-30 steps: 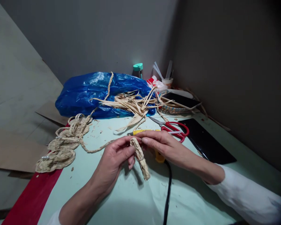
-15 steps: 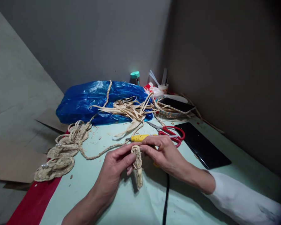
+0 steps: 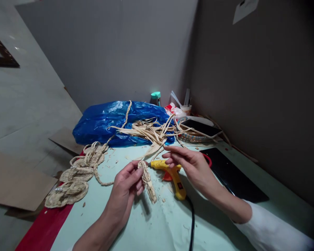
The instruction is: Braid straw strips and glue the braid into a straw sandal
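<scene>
My left hand (image 3: 127,181) pinches the top of a short braided straw piece (image 3: 148,181), which hangs down to the pale green table (image 3: 151,226). A thin braid runs from it to a coiled pile of braided straw (image 3: 75,174) at the left. My right hand (image 3: 191,165) hovers just above a yellow glue gun (image 3: 172,174) lying on the table, fingers loosely spread with nothing in them. The gun's black cord (image 3: 192,223) runs toward me.
A blue plastic bag (image 3: 112,120) with loose straw strips (image 3: 149,129) lies at the back. Red scissors sit mostly hidden behind my right hand. A black tablet (image 3: 232,174), a small basket with a phone (image 3: 199,130), a teal-capped bottle (image 3: 155,97) and a cup stand near the corner.
My right hand has let go of the braided piece and moved right, uncovering the glue gun. The left hand keeps hold of the braid. The camera has tilted up.
</scene>
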A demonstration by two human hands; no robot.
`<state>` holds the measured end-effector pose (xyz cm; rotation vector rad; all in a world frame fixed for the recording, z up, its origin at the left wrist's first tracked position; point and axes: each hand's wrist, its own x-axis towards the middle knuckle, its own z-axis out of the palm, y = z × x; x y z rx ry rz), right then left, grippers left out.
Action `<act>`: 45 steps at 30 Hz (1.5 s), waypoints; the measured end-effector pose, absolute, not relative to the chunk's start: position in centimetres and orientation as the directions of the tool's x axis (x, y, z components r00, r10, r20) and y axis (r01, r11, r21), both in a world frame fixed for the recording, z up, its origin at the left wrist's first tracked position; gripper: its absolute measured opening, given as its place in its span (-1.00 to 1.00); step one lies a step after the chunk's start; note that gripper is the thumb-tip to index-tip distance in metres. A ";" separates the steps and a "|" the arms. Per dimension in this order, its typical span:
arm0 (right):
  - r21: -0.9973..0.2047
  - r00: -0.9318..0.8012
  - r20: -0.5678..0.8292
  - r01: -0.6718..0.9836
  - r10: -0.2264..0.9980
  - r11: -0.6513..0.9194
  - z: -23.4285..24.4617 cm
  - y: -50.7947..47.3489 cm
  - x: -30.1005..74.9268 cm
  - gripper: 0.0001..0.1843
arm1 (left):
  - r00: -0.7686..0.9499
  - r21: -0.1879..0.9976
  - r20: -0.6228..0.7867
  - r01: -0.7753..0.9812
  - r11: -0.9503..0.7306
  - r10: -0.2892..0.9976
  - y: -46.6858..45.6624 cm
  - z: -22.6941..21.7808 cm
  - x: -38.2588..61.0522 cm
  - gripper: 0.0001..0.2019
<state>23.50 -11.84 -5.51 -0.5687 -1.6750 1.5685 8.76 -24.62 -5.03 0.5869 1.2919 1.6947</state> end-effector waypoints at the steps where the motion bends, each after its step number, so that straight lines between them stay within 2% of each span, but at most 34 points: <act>1: -0.978 -0.662 0.204 -0.163 0.721 0.127 -5.7 -11.9 23.4 -0.67 | -0.479 0.933 -0.136 -0.356 -0.050 0.867 -24.6 -5.1 8.8 -0.75; 3: -0.985 -0.738 0.171 -0.115 0.653 0.129 -5.9 -12.3 23.3 -0.66 | -0.474 0.947 -0.118 -0.317 -0.044 0.873 -24.5 -5.3 9.0 -0.70; 8: -0.953 -0.819 0.183 -0.012 0.544 0.302 -5.3 -13.2 23.5 -0.64 | -0.435 0.969 -0.079 -0.245 -0.033 0.897 -24.3 -5.5 9.5 -0.59; 10: -0.960 -0.850 0.175 -0.037 0.497 0.277 -5.0 -13.4 23.5 -0.65 | -0.400 0.967 -0.089 -0.253 -0.016 0.912 -24.3 -5.6 9.6 -0.64; 12: -0.979 -0.866 0.159 -0.077 0.475 0.186 -5.1 -13.4 23.4 -0.68 | -0.366 0.967 -0.091 -0.256 -0.006 0.926 -24.2 -5.7 9.6 -0.69; 15: -0.992 -0.854 0.128 -0.108 0.504 0.069 -5.4 -13.1 23.2 -0.71 | -0.338 0.974 -0.073 -0.228 -0.007 0.938 -24.2 -5.7 9.5 -0.74; 18: -0.993 -0.780 0.083 -0.118 0.620 -0.015 -5.6 -12.5 23.1 -0.70 | -0.435 0.980 -0.063 -0.197 -0.026 0.898 -24.2 -5.5 9.1 -0.76; 21: -0.984 -0.644 0.121 -0.179 0.755 0.005 -5.2 -11.8 23.4 -0.67 | -0.563 0.974 -0.064 -0.214 -0.071 0.824 -24.3 -5.3 8.3 -0.80; 24: -0.967 -0.571 0.158 -0.256 0.805 0.008 -4.8 -11.4 23.8 -0.63 | -0.622 0.963 -0.062 -0.244 -0.118 0.780 -24.4 -5.3 7.5 -0.75; 32: -0.948 -0.600 0.160 -0.313 0.784 -0.047 -4.9 -11.7 23.9 -0.67 | -0.648 0.963 -0.029 -0.221 -0.152 0.761 -24.1 -5.7 6.8 -0.77; 41: -0.964 -0.662 0.205 -0.263 0.721 0.034 -4.7 -12.8 23.7 -0.72 | -0.552 0.997 -0.082 -0.054 0.062 0.830 -24.1 -5.6 7.8 -0.81; 45: -0.969 -0.666 0.222 -0.232 0.712 0.086 -4.8 -13.0 23.8 -0.72 | -0.498 0.994 -0.110 -0.070 0.086 0.860 -24.3 -5.8 8.2 -0.82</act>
